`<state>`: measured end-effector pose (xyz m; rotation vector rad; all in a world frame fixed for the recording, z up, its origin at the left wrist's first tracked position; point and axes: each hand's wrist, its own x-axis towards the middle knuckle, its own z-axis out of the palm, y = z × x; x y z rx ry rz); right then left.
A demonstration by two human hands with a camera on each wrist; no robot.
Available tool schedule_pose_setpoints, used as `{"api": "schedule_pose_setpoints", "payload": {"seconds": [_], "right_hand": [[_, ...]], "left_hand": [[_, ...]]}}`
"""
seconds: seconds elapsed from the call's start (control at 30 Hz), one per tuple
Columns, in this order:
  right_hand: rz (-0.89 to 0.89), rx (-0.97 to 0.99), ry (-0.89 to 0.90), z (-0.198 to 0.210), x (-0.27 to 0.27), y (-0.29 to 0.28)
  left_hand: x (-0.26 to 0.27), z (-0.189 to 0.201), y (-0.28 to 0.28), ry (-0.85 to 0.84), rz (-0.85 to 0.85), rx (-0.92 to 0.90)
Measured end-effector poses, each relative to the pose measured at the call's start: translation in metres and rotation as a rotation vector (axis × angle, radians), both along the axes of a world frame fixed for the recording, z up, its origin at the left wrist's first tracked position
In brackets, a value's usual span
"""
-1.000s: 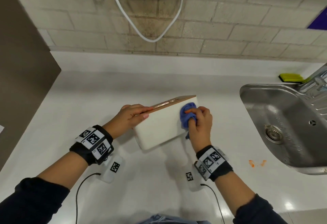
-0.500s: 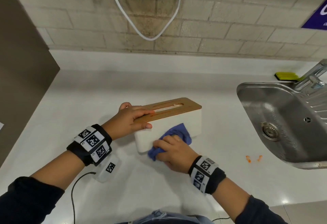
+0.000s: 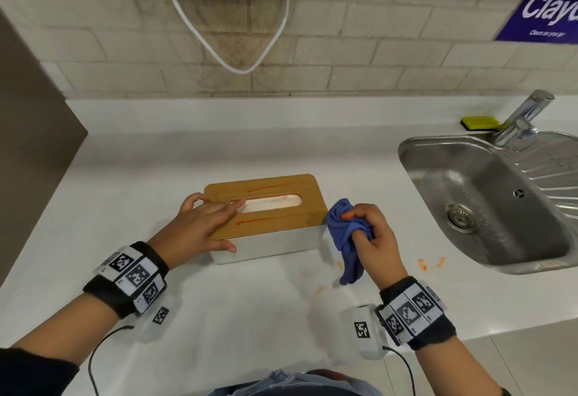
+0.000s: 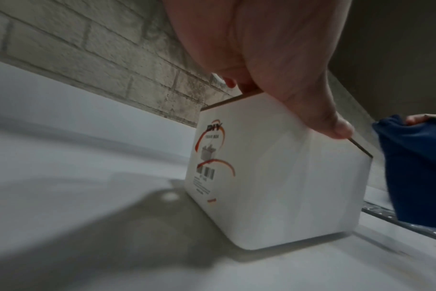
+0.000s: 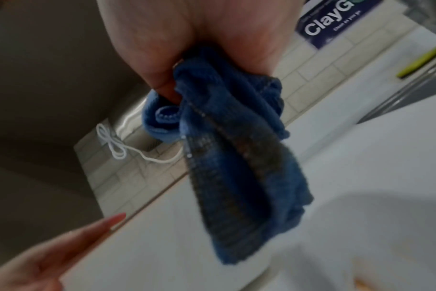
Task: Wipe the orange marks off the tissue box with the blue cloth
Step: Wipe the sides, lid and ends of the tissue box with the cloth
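I see the white rectangular tissue box with a flat wooden lid [image 3: 266,208] standing upright on the white countertop [image 3: 219,308], left of the stainless-steel sink [image 3: 488,201]; two thin orange marks [image 3: 266,219] run along the lid, one on each side of the oval slot; my left hand [image 3: 200,228] rests on the left end of the lid with fingers laid flat and nearly straight, the thumb down against the box's near white side, so it steadies rather than clasps; my right hand [image 3: 372,239] is curled tight round the bunched blue knitted cloth [image 3: 347,239], just off the box's right end and not touching it as far as I can tell; a loose tail of the cloth hangs down toward the counter; small orange smears [image 3: 431,262] lie on the countertop near the sink's front edge, with fainter ones below the cloth; a yellow-green sponge [image 3: 480,122] sits behind the sink beside the chrome tap [image 3: 520,117].
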<state>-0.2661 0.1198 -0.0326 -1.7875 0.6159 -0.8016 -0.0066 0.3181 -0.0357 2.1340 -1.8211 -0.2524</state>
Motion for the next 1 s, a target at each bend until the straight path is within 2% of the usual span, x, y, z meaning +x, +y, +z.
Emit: {"api": "schedule_pose_setpoints", "payload": {"seconds": [0.1, 0.33, 0.43, 0.5, 0.57, 0.67, 0.73, 0.87, 1.0], "right_hand": [[-0.016, 0.117, -0.04, 0.001, -0.002, 0.003], [-0.057, 0.213, -0.072, 0.0, 0.001, 0.011], [-0.059, 0.23, -0.06, 0.004, 0.013, 0.018], [-0.014, 0.133, 0.021, 0.007, 0.029, 0.024], [0.027, -0.042, 0.211, 0.006, 0.052, 0.029], [-0.049, -0.307, 0.482, -0.002, 0.077, 0.041], [-0.076, -0.419, 0.529, -0.006, 0.084, 0.049], [0.013, -0.46, 0.591, -0.003, 0.103, 0.081], [0.156, -0.529, 0.511, 0.006, 0.126, 0.121]], "left_hand": [[0.015, 0.003, 0.008, 0.016, 0.042, 0.07], [0.025, 0.021, 0.004, -0.076, 0.19, 0.172], [0.018, 0.016, 0.008, 0.004, 0.275, 0.084], [0.011, 0.015, 0.012, 0.151, 0.367, 0.021], [-0.003, 0.013, 0.013, 0.246, 0.433, -0.015], [-0.026, 0.006, 0.011, 0.301, 0.48, -0.088], [-0.033, 0.002, 0.01, 0.332, 0.518, -0.133], [-0.033, 0.002, 0.01, 0.343, 0.49, -0.143], [-0.024, 0.001, 0.01, 0.389, 0.423, -0.187]]}}
